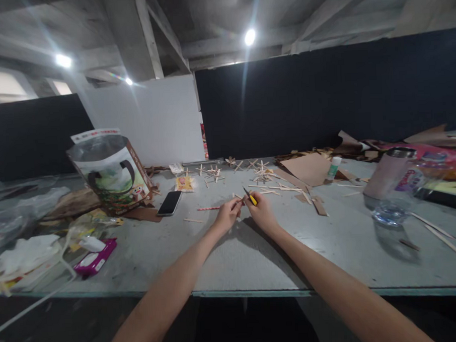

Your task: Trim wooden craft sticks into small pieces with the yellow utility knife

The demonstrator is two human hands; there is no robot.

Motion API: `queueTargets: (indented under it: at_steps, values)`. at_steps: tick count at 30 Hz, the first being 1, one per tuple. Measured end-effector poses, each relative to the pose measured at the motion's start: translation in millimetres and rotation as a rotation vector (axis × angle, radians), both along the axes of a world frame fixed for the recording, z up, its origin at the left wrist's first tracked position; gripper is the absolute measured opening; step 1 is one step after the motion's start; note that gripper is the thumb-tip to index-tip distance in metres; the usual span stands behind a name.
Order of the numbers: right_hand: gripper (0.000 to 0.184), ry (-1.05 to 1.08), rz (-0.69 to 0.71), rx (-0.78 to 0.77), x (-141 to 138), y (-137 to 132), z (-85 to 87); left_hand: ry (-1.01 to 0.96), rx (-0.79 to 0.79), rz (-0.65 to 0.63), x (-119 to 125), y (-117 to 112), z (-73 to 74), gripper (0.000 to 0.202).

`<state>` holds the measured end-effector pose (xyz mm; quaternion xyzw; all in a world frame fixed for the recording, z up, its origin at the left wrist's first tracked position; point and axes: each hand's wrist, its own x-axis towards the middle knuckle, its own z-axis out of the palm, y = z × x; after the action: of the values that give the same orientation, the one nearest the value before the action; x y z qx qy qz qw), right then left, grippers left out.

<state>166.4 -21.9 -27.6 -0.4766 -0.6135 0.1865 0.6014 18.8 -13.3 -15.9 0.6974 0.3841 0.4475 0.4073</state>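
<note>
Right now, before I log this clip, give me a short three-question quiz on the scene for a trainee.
1. True or false: the phone lies on the table to the left of the left hand.
2. Which holds the yellow tool? A) left hand B) right hand C) neither
3. Fill in: the white bottle beside the cardboard has a ____ cap.
Key: 1 true; 2 B; 3 green.

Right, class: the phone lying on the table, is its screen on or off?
Off. The phone lies flat, face up, on the table, left of the left hand, and its screen is plain black.
</note>
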Motion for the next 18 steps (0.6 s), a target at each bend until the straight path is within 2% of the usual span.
queueTargets:
  at_steps: [9,18]
  values:
    - [0.046,-0.016,-0.008,-0.055,7.6,-3.1,0.9,-0.059,-0.098,0.003,4.8,11.9,-11.6,0.045]
    - [0.042,0.003,0.053,-0.097,1.2,3.0,-4.7,-0.161,-0.062,0.134,0.9,17.9,-14.5,0.033]
